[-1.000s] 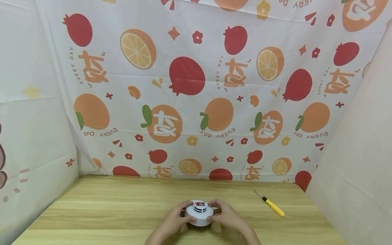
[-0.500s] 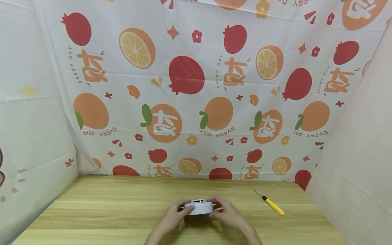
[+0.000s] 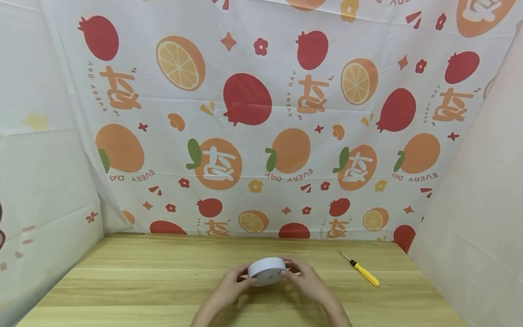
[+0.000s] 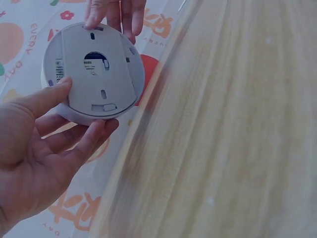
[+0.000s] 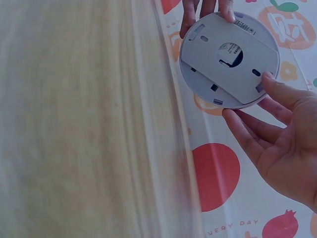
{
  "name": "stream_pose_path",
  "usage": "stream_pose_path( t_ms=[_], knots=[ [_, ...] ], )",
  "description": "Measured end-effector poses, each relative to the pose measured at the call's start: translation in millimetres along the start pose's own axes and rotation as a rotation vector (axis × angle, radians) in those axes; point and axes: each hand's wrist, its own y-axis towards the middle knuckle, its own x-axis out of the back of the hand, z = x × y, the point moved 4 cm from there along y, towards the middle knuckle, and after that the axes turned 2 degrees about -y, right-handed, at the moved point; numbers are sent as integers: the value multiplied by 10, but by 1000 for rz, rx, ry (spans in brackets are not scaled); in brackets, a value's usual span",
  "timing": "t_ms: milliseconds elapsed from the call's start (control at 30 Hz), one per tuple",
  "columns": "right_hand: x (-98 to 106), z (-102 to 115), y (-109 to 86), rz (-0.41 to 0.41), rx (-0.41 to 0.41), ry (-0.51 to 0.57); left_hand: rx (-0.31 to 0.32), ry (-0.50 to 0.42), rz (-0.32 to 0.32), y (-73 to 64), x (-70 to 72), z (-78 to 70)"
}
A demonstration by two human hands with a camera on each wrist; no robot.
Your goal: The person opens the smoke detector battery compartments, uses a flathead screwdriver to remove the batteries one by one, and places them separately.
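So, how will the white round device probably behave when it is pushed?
The device is probably stiff: it shows no bend between left hand and right hand. Its side looks smooth, perhaps slippery. Being round, it could roll on edge.

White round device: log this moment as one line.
left hand: grips device | right hand: grips device | white round device: slotted face showing | yellow screwdriver: on table

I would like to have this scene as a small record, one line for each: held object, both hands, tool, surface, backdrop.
Held object: white round device, flat slotted face turned toward the person
Left grip: thumb on that face, fingers at the rim
Right grip: thumb also on the face, fingers at the rim
Tool: yellow-handled screwdriver, lying untouched, right of both hands
Surface: wood-grain table
Backdrop: white cloth with printed fruit
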Motion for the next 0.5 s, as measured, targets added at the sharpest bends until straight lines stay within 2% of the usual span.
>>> stream_pose_path(
  t_ms=[133, 333, 500],
  knots=[
    [2, 8, -9, -14, -27, 48, -11, 24, -18, 10, -7, -3],
    [-4, 25, -20, 13, -69, 150, -21, 24, -53, 18, -18, 0],
    [4, 136, -40, 8, -76, 162, -6, 18, -88, 19, -27, 5]
  ],
)
